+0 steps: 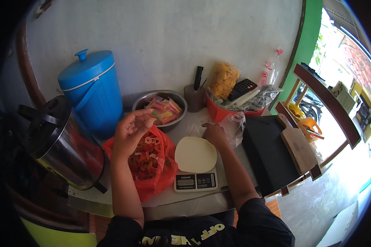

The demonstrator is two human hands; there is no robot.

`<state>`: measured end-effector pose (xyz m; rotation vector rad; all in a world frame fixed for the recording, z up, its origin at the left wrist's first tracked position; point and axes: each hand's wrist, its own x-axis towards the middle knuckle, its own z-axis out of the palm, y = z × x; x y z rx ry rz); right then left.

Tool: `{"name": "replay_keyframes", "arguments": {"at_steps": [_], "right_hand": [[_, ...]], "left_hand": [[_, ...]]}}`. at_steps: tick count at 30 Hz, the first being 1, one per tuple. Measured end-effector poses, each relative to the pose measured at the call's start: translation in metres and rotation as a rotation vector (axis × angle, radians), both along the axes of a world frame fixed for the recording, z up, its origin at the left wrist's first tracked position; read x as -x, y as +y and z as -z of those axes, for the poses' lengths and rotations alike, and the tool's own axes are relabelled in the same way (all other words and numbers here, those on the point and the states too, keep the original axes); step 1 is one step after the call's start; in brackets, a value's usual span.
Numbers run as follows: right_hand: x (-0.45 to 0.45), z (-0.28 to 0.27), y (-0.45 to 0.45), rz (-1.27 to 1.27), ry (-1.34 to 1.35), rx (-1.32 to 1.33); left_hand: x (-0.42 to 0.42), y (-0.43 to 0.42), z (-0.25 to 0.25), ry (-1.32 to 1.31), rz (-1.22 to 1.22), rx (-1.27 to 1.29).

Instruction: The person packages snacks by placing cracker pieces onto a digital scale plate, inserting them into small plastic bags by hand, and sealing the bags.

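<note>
My left hand is raised over the left side of an open red plastic bag, its fingers curled and apart with nothing visible between them. Red and orange pieces fill the bag. My right hand reaches behind a white kitchen scale, beside a clear plastic bag; its fingertips are too hidden to show what they hold. Nothing lies on the scale's plate. Behind the red bag, a metal bowl holds small colourful packets.
At the left stand a blue lidded container and a shiny metal pot. A red basket with a calculator sits at the back right. A black box and a wooden board lie on the right.
</note>
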<state>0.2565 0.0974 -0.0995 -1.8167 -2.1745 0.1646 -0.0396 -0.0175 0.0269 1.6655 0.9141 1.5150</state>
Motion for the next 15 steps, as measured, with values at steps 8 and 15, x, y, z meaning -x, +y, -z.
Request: {"name": "replay_keyframes", "arguments": {"at_steps": [8,15], "right_hand": [[0.006,-0.034,-0.002,-0.374,1.104,-0.161],[0.057,-0.084,-0.05,-0.444,1.497,0.274]], "left_hand": [[-0.02,0.021,0.023,-0.071,0.068,0.095],[-0.04,0.016,0.01,-0.12,0.159,-0.029]]}}
